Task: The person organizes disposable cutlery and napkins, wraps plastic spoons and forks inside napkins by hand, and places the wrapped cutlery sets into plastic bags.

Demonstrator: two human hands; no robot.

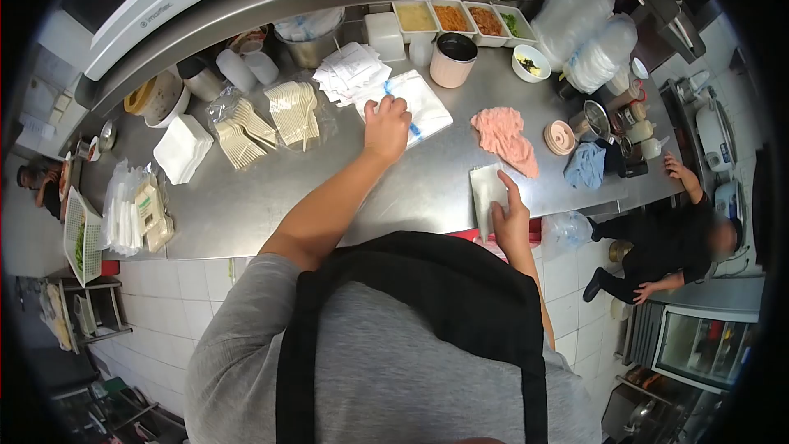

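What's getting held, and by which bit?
The right hand holds a pale packet by its right edge. The left hand touches the white pile; whether it's gripping can't be told.

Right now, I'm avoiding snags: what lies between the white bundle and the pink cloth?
The head view shows bare counter between the white bundle and pink cloth.

cloths: pink cloth [504, 136] crumpled, blue cloth [584, 166] to its right
back row: four food trays [417, 36]
left: bagged cutlery [244, 133]
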